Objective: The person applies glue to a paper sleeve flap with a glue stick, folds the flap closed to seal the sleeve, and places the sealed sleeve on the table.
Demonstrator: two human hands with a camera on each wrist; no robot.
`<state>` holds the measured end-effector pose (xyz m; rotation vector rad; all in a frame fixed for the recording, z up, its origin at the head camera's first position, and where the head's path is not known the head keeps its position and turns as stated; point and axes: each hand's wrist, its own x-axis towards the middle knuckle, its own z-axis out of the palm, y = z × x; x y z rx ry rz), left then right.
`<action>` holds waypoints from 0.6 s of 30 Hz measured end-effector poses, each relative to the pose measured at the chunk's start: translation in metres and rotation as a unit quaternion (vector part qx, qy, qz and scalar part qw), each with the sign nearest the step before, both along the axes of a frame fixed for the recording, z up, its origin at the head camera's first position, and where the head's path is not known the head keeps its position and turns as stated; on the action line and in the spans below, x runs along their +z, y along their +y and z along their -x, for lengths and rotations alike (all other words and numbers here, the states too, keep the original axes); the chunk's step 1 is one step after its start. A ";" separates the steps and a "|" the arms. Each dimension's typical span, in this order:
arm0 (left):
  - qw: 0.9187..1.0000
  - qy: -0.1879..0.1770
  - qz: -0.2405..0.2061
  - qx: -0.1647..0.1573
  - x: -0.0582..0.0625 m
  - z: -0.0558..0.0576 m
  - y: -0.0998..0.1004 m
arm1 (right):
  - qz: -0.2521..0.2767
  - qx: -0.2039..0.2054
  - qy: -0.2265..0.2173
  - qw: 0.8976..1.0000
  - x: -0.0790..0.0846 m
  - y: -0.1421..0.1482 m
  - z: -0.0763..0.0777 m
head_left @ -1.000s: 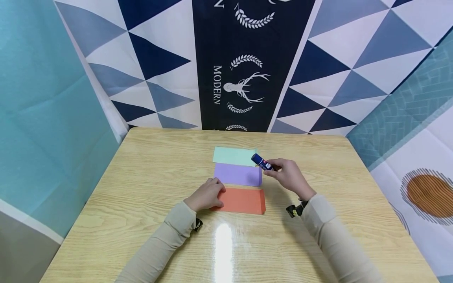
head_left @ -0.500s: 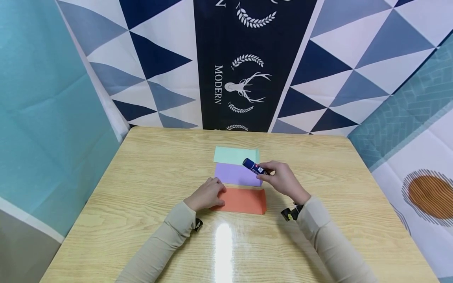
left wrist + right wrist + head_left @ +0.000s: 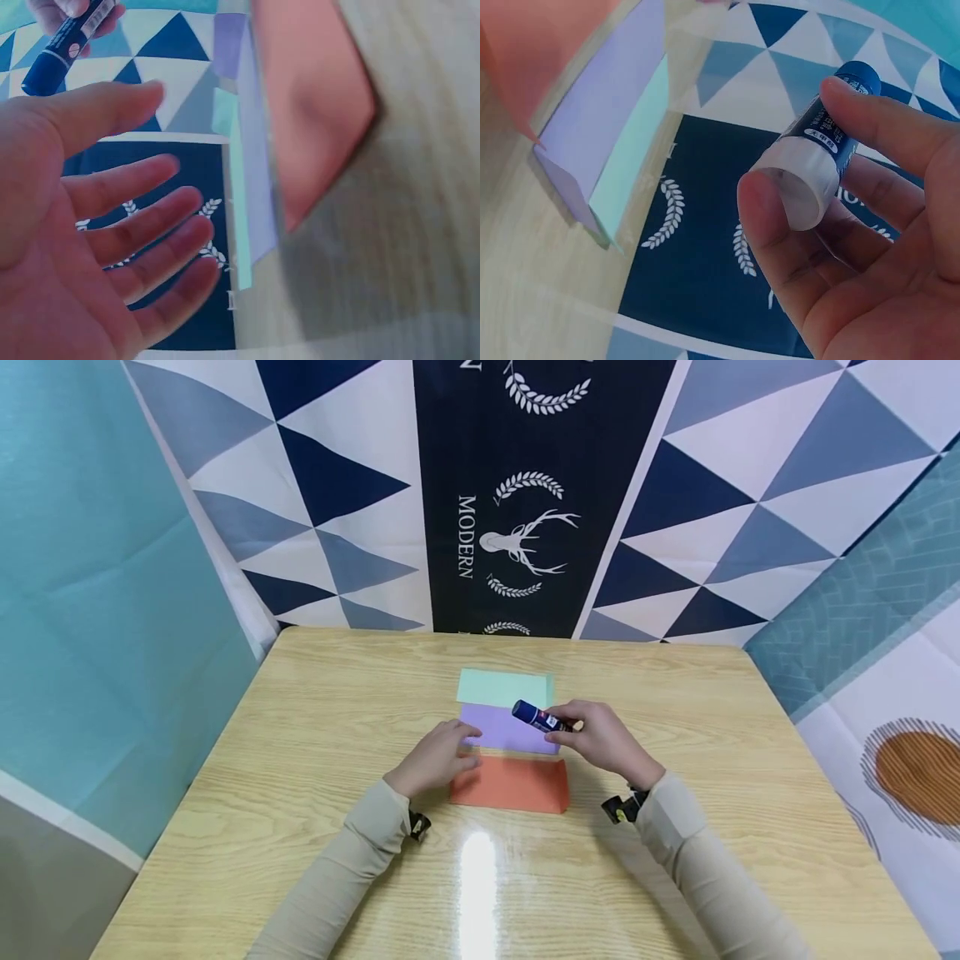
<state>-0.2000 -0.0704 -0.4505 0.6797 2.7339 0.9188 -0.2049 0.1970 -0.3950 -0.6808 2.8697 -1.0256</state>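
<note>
My right hand (image 3: 603,742) grips a dark blue glue stick (image 3: 532,716) between thumb and fingers, above the purple paper (image 3: 491,727). In the right wrist view the white end of the glue stick (image 3: 802,180) faces the camera, with a fingertip against its rim. My left hand (image 3: 433,758) holds nothing; its fingers are spread loosely at the left end of the orange-red paper (image 3: 517,783). In the left wrist view the left palm and fingers (image 3: 142,112) show apart from the paper. A mint green paper (image 3: 501,687) lies behind the purple one. Each paper has a narrow folded flap on its right edge.
The papers lie in a column on a wood-grain table (image 3: 315,710). Behind it hangs a patterned cloth (image 3: 360,510) with triangles and a deer head print. Teal cloth (image 3: 112,568) borders the left side. Small black cameras sit on both wrists.
My left hand has lifted off the orange-red paper, its fingers opening. My right hand moved left with the glue stick, from beside the purple paper's flap to over the paper.
</note>
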 end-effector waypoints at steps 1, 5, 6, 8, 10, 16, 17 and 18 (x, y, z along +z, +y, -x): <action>1.000 0.003 -0.013 0.007 0.002 0.001 0.000 | 0.001 0.002 -0.001 1.000 0.001 0.000 0.000; 0.996 0.009 -0.087 0.026 0.007 0.003 0.005 | 0.006 0.012 -0.022 1.000 0.004 -0.003 -0.002; 0.994 0.007 -0.109 0.027 0.009 0.003 0.006 | 0.006 0.014 -0.029 0.999 0.004 -0.004 -0.002; 0.988 0.000 -0.153 0.025 0.011 0.003 0.010 | 0.004 0.018 -0.041 0.999 0.004 -0.005 -0.004; 0.982 -0.004 -0.189 0.022 0.014 0.003 0.013 | 0.003 0.020 -0.047 0.999 0.004 -0.006 -0.005; 0.973 0.017 -0.227 0.023 0.017 0.002 0.019 | 0.004 0.029 -0.041 0.999 0.002 -0.009 -0.007; 0.972 0.022 -0.232 0.023 0.018 0.002 0.020 | 0.004 0.031 -0.039 0.999 0.001 -0.010 -0.008; 0.971 0.024 -0.237 0.024 0.018 0.001 0.021 | 0.003 0.034 -0.038 0.999 0.001 -0.011 -0.008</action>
